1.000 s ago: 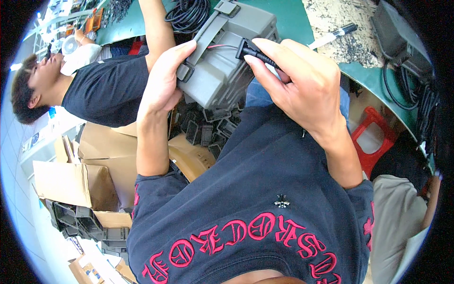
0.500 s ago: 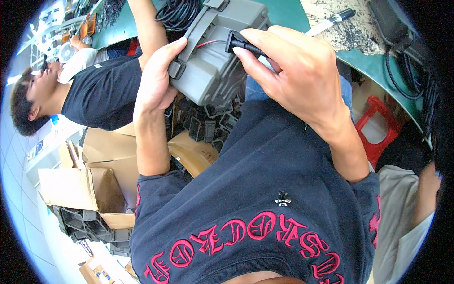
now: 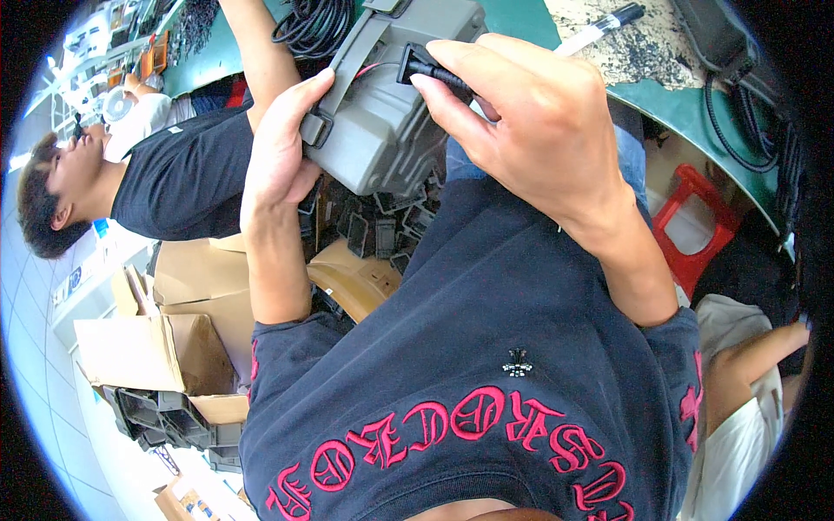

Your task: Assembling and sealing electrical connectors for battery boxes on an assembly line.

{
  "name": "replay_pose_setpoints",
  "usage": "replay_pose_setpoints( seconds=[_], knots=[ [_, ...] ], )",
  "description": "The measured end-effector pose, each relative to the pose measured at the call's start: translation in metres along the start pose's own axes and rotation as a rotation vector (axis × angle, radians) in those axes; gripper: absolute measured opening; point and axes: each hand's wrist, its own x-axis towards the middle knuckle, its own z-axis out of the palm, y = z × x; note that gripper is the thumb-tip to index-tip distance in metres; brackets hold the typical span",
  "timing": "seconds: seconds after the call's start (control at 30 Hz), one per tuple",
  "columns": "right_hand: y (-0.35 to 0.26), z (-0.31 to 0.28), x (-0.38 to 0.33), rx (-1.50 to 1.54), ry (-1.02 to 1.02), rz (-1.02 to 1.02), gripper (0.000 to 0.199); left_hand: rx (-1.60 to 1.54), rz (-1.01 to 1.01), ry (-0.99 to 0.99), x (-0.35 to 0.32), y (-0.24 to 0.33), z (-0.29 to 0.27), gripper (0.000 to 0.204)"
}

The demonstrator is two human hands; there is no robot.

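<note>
My left hand [image 3: 282, 148] is wrapped round one side of a grey plastic box [image 3: 360, 143] with a strap-like latch [image 3: 352, 61], its thumb pressed along the edge. A black connector [image 3: 419, 65] on a ribbed black cable is pinched between the thumb and index finger of my right hand [image 3: 539, 122]. Thin wires [image 3: 382, 64], one of them red, run from the connector toward the box. The connector sits close over the box; whether they touch, I cannot tell.
A marker pen [image 3: 599, 30] lies on a paint-worn board [image 3: 647, 61] on the green table [image 3: 678, 113]. Coiled black cable [image 3: 317, 30] lies at the back. Below are grey plastic parts [image 3: 382, 234], a red stool [image 3: 695, 217] and cardboard boxes [image 3: 130, 352]. Co-workers sit on both sides.
Both hands, with the box and connector, have shifted slightly left and up in the picture. At the right, a co-worker's arm has moved further into view. My grip looks the same.
</note>
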Motion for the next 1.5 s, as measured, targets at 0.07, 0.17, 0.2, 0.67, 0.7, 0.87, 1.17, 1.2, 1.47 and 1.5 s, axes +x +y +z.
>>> replay_pose_setpoints(
  seconds=[0.07,0.17,0.2,0.67,0.7,0.87,1.17,1.2,1.47,1.5],
  knots=[
    [-0.001,0.000,0.000,0.003,-0.027,0.017,0.021,-0.013,0.030,0.040,0.001,-0.001,0.000,0.030],
    [-0.006,0.002,0.000,0.009,-0.063,0.047,0.021,-0.021,0.031,0.071,-0.001,-0.001,0.008,0.032],
    [-0.008,0.004,-0.002,0.013,-0.074,0.065,0.021,-0.021,0.037,0.068,0.000,-0.001,0.006,0.032],
    [0.019,0.007,0.015,-0.096,0.079,0.161,0.017,0.376,0.803,0.160,0.050,-0.017,0.070,0.029],
    [0.021,0.007,0.015,-0.079,0.092,0.184,0.018,0.386,0.828,0.137,0.052,-0.019,0.072,0.029],
    [0.016,0.013,0.017,0.094,0.220,0.327,0.023,0.307,0.857,0.307,0.056,-0.024,0.080,0.029],
    [0.028,0.015,0.044,0.094,0.083,0.247,0.012,0.134,0.664,0.234,0.075,-0.020,0.071,0.027],
    [0.026,0.014,0.046,0.090,0.088,0.227,0.012,0.127,0.684,0.235,0.076,-0.019,0.069,0.027],
    [0.002,0.005,0.014,-0.020,0.230,0.132,0.026,0.579,0.727,0.452,0.054,-0.008,0.067,0.026],
    [-0.005,0.001,-0.008,-0.128,0.231,0.081,0.028,0.643,0.778,0.471,0.044,-0.002,0.066,0.024]
  ],
)
